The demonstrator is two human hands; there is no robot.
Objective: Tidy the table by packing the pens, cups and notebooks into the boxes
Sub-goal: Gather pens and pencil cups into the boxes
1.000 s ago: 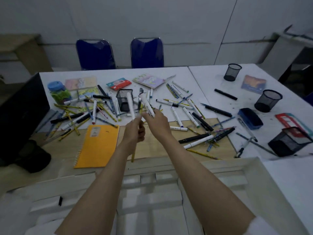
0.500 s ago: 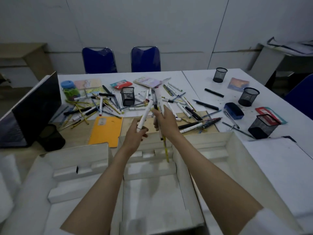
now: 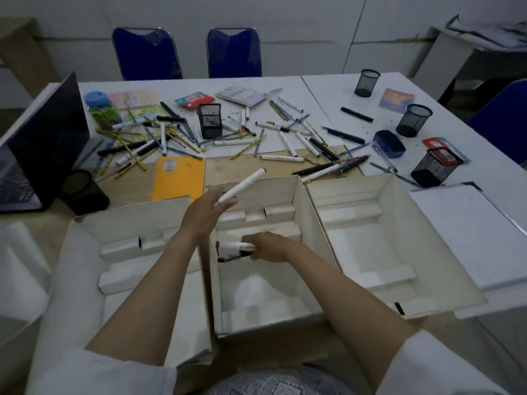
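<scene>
Our left hand grips a marker above the middle box, our right hand grips pens inside it, with pens and mesh cups littering the far surface.

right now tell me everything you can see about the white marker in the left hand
The white marker is a thick, smooth, plastic-looking barrel, all white, with a greyish tip at its far upper end. The left hand grips its lower end, fingers curled round it, so most of the barrel sticks out free. It is tilted, rising up and to the right, in the air above the far wall of the middle box. Only the hand touches it. No print is legible on it.
</scene>
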